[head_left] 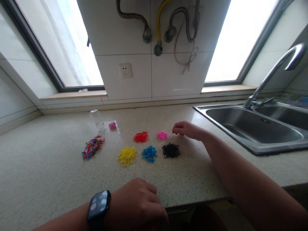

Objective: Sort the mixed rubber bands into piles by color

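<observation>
My right hand (186, 129) is just right of a small pile of pink rubber bands (163, 135), with its thumb and fingertips pinched together. Whatever may be between those fingertips is too small to make out. Near the counter's front edge, my left hand (139, 202) rests loosely curled, palm down, with nothing visible in it. Separate piles of red rubber bands (141, 137), yellow rubber bands (127, 156), blue rubber bands (149, 153) and black rubber bands (170, 150) lie between the hands. A mixed-colour pile of bands (93, 147) lies farther left.
Behind the mixed pile is a clear plastic jar (97, 120), beside a pink lid-like piece (112, 125). A steel sink (250, 123) with a faucet (271, 72) is set into the speckled counter (60, 179) at the right. Hoses and a socket (125, 70) are on the tiled wall.
</observation>
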`<state>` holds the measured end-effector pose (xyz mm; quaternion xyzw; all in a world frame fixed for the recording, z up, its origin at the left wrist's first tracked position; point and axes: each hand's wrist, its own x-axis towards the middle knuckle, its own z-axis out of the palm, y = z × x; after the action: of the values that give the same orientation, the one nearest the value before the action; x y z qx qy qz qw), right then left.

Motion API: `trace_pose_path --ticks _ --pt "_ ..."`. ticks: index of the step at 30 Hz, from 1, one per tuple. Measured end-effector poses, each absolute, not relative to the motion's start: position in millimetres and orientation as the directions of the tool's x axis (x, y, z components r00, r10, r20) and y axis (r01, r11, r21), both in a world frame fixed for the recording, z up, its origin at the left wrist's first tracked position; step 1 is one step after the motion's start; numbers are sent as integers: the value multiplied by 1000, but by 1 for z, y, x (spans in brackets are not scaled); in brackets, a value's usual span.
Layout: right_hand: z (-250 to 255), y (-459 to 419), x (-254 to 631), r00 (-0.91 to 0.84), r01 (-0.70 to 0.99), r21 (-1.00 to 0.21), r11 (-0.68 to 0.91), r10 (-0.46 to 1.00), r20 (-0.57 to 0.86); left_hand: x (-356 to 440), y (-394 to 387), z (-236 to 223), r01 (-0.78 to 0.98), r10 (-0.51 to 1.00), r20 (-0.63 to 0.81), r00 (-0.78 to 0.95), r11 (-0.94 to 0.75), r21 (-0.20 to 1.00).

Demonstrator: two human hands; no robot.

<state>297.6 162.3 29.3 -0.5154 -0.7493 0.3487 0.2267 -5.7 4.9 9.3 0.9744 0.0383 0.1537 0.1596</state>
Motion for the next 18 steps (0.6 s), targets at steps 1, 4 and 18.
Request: trace_pose_path --ticks 1,4,18 --pt "26 165 298 -341 635 -741 217 940 -17 -6 5 9 26 125 290 949 -946 323" --pt "16 174 305 -275 663 -728 172 961 -23 -6 4 8 18 123 306 944 -946 325" --pt "7 187 321 -109 509 -858 72 994 19 -14 7 12 105 156 304 940 -979 178"
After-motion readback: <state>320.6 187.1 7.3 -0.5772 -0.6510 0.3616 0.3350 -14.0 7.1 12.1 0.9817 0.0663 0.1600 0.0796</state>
